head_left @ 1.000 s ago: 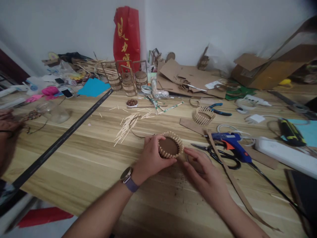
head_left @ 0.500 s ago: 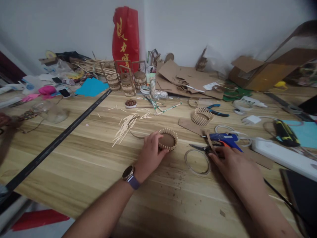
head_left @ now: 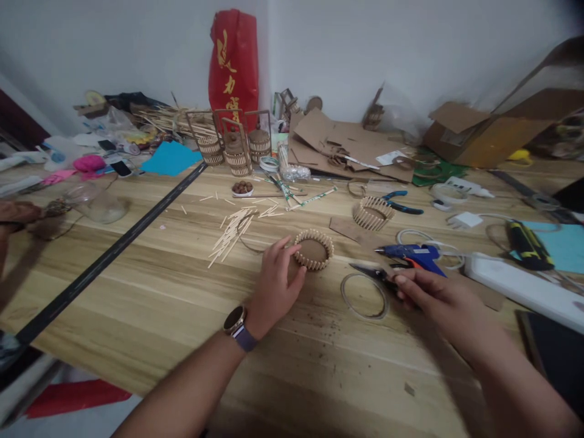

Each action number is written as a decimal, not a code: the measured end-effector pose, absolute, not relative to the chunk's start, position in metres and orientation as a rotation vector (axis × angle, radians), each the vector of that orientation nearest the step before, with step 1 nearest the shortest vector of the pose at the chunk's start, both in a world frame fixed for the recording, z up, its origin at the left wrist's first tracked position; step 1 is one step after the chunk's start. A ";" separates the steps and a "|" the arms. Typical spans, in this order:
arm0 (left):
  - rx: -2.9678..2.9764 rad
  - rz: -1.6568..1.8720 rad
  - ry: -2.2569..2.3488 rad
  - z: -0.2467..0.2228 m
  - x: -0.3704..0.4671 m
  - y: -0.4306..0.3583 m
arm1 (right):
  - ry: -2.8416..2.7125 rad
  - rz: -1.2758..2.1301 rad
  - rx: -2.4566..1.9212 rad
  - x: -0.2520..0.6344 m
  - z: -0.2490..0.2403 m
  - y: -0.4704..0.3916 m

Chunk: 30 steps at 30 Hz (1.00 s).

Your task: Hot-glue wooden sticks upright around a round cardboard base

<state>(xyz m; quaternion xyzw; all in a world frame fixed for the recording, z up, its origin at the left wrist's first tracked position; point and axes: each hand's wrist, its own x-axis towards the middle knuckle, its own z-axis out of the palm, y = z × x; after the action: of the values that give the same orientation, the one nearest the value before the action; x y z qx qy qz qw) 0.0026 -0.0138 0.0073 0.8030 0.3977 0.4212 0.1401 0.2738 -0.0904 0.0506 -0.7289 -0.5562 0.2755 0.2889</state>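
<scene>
My left hand (head_left: pixel 279 283), wearing a watch, has thumb and fingers spread at the left edge of a small round basket (head_left: pixel 314 265), a brown disc ringed by short upright sticks. Whether its fingertips touch the sticks is hard to tell. My right hand (head_left: pixel 435 298) pinches a narrow brown cardboard strip (head_left: pixel 391 272), mostly hidden by the fingers. Just under that hand lie dark-bladed scissors (head_left: pixel 367 271), their handles partly covered. A coiled ring of thin strip (head_left: pixel 343 299) rests in front of them, and a blue glue gun (head_left: pixel 410 251) lies behind.
Loose sticks (head_left: pixel 227 239) are scattered left of the basket. A second stick ring (head_left: pixel 371 214) and pliers (head_left: pixel 404 208) sit farther back. A white power strip (head_left: pixel 524 289) lies right. Finished little baskets (head_left: pixel 238 164) stand behind. Another person's hand (head_left: pixel 18 212) is at far left.
My left fingers have loosened from the basket, which now sits slightly farther right and back. My right hand has shifted a little right, and the strip in it has tipped down from upright.
</scene>
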 end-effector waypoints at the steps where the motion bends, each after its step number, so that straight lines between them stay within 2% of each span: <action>1: 2.335 1.254 1.123 0.012 0.002 -0.016 | -1.485 0.879 -1.853 0.269 0.054 -0.092; 3: 2.406 1.303 1.018 0.022 0.001 -0.021 | -1.529 1.081 -1.745 0.258 0.059 -0.096; 5: 2.551 1.267 0.848 0.031 0.003 -0.027 | -1.674 1.116 -1.684 0.246 0.064 -0.100; 10: 2.852 0.941 0.600 0.038 0.008 -0.035 | -2.057 0.837 -1.540 0.229 0.071 -0.100; 12: 2.848 0.911 0.726 0.038 0.005 -0.028 | -2.136 0.711 -1.572 0.236 0.069 -0.096; 16: 2.564 0.998 1.263 0.049 -0.011 -0.010 | -2.169 0.493 -1.706 0.267 0.067 -0.084; 19: 2.343 0.944 1.546 0.065 -0.021 -0.002 | -2.108 0.516 -1.754 0.284 0.074 -0.075; 23: 2.358 0.718 1.774 0.079 -0.018 0.010 | -2.076 0.557 -1.772 0.283 0.089 -0.053; 27: 2.429 0.397 2.011 0.076 -0.003 0.036 | -2.120 0.104 -2.089 0.266 0.090 -0.019; 30: 2.477 0.216 1.992 0.064 0.006 0.048 | -2.129 -0.088 -2.243 0.252 0.077 -0.002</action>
<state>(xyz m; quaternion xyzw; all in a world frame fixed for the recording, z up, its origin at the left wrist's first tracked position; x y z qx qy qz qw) 0.0056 0.0480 0.0641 0.7773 0.6250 0.0679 -0.0221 0.2520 -0.0023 0.0774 -0.7248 -0.6879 -0.0283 0.0237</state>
